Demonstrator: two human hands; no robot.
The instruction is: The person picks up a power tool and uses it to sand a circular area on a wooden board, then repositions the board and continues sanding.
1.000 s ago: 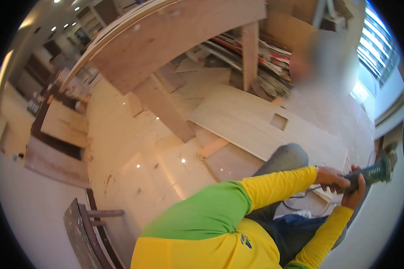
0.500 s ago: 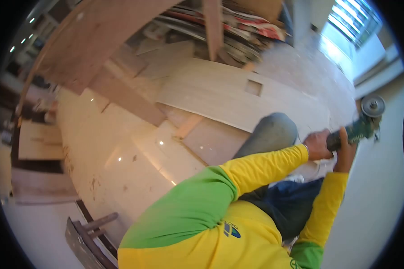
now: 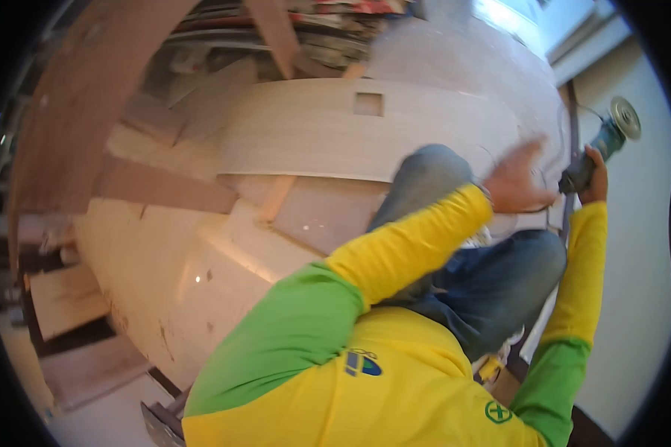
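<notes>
- Right hand (image 3: 590, 173): wrapping its fingers around the body of the angle grinder (image 3: 602, 149) and holding it up in the air at the far right, close to the pale wall (image 3: 641, 246).
- Angle grinder: green-bodied, pointing up and away from the person, with its round disc (image 3: 625, 118) facing out at the top end. It is touching nothing but the right hand.
- Left hand (image 3: 516, 185): hanging free just beside the grinder's rear end, fingers spread and palm open, gripping nothing. It is showing blurred, so finer detail cannot be told.
- Sleeves: both arms are wearing yellow with green upper parts.
- Knee (image 3: 425, 175): in grey-blue jeans, rising below and to the left of the left hand.
- Pale panel (image 3: 298, 141): lying flat on the floor (image 3: 201, 276) beyond the knee, showing a small square cut-out (image 3: 368, 103) near its far edge.
- Wood strip (image 3: 276, 197): lying on the floor just beside the panel's near edge.
- Brown board (image 3: 164, 186): lying to the left of the strip.
- Stacked boards (image 3: 313, 30): piling up at the top of the view, behind the panel.
</notes>
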